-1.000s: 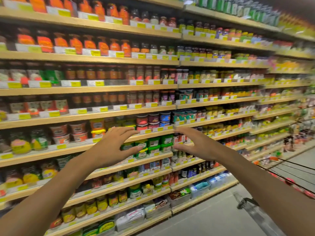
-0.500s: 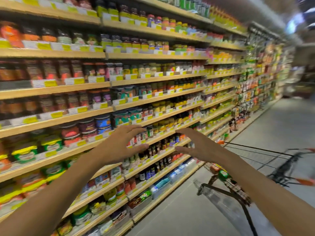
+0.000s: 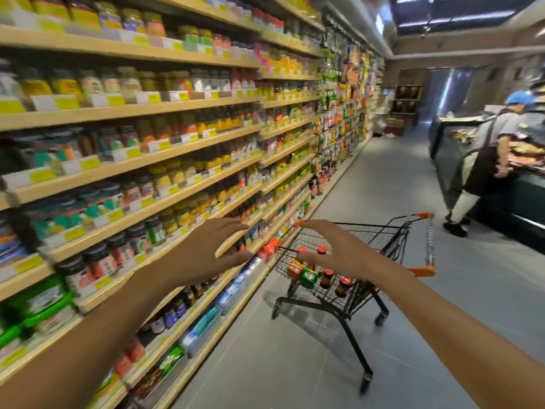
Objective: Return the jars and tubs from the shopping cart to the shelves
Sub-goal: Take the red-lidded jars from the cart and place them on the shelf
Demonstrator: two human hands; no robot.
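Observation:
A black wire shopping cart (image 3: 395,240) with orange handle ends stands in the aisle to the right of the shelves (image 3: 165,154). Inside it lie several jars and tubs: an orange-lidded tub (image 3: 295,269), a green-lidded tub (image 3: 309,278) and red-capped dark jars (image 3: 327,277). My left hand (image 3: 206,252) is held out empty, fingers spread, in front of the lower shelves. My right hand (image 3: 339,252) is also empty and spread, hovering over the cart's near left corner and hiding part of its load.
Wooden shelves full of jars and tubs with yellow price tags run along the left. Grey floor (image 3: 383,178) stretches down the aisle. A person in a blue cap and dark apron (image 3: 495,160) stands at a counter (image 3: 460,149) on the right.
My view has swung right from the shelves toward the aisle, bringing the whole cart and the counter into sight. Both hands stay empty and spread, now over the cart's edge.

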